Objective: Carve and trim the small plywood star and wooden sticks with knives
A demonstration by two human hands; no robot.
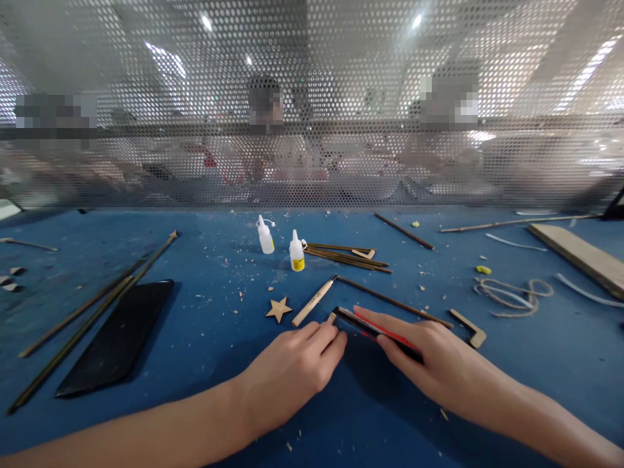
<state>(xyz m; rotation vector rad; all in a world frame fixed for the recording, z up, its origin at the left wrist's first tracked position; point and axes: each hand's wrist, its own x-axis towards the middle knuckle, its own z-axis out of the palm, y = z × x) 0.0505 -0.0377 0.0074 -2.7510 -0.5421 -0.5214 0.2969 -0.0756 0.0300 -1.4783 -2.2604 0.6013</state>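
Observation:
My left hand [302,357] is closed, its fingers bent around a small wooden piece [332,318] whose end shows above the fingertips. My right hand [429,357] grips a red and black utility knife [375,329], with its tip touching or very close to that wooden piece. Just beyond my left hand lie a flat wooden star [279,310] and a pale wooden-handled tool [314,302] with a dark tip. An L-shaped wooden piece [470,328] rests beside my right hand, near a thin brown stick [394,301].
Two white glue bottles [297,253] stand mid-table by a bundle of sticks [346,257]. A black phone-like slab [117,338] and long sticks [88,318] lie left. Twine [517,296] and a wooden board [578,257] lie right. A perforated screen [312,162] crosses the back; people sit beyond.

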